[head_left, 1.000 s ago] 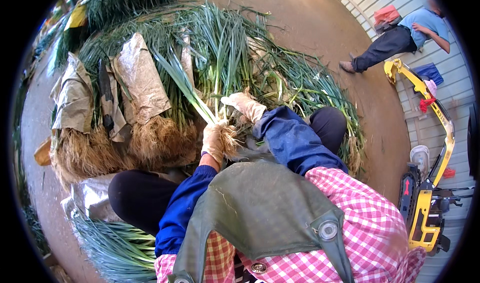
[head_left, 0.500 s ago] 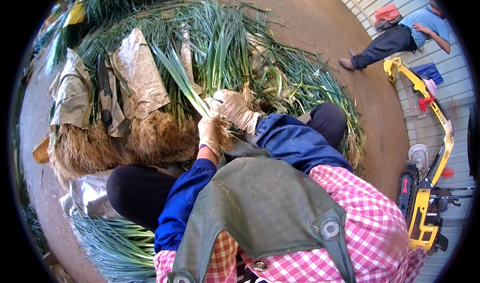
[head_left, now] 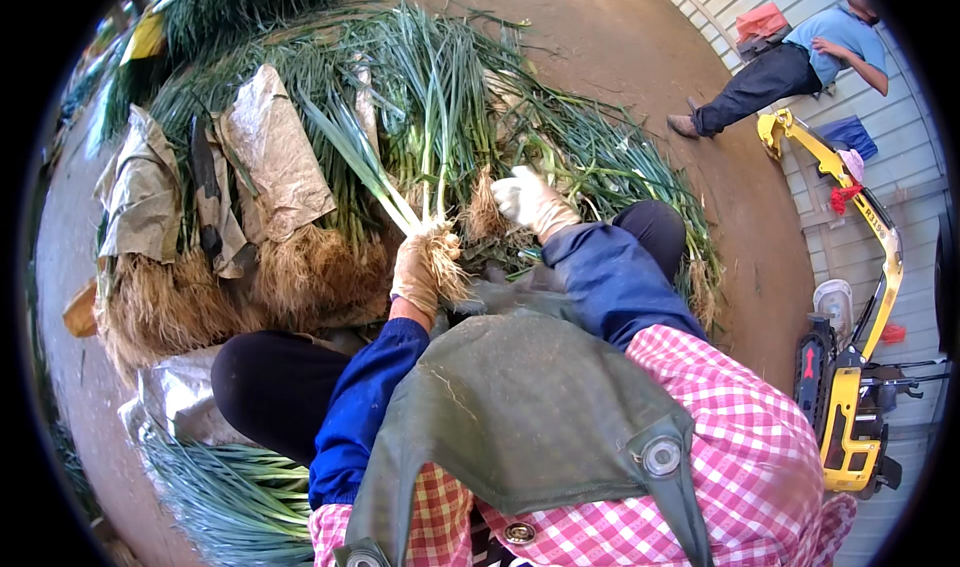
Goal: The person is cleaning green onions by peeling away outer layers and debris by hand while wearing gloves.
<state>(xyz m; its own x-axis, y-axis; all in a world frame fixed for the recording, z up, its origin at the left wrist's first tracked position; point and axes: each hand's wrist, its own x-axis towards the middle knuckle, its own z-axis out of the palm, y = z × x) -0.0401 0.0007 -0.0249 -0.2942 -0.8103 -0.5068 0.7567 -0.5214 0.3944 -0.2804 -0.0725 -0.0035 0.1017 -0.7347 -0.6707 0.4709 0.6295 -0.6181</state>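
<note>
Gloved left hand [head_left: 418,272] grip clenched round fibrous-rooted green onions [head_left: 395,182]; right hand [head_left: 535,202] grasping another rooty bunch [head_left: 485,207]

Right hand [head_left: 530,202] has let go of the bunch [head_left: 400,192], reaching to another clump [head_left: 484,212]

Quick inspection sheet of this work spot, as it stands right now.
Surface: bare brown ground.
Job's things: bunch of green onions, rooty ends up by the glove; second rooty clump at the right hand.
Clutter: loose green onion pile; crumpled brown paper; dry root heap.
Hands: left hand gloved, closed on the bunch; right hand gloved, gripping the clump.
Cables: nothing seen.
Surroundings: seated person; small yellow excavator; pale slatted wall.
</note>
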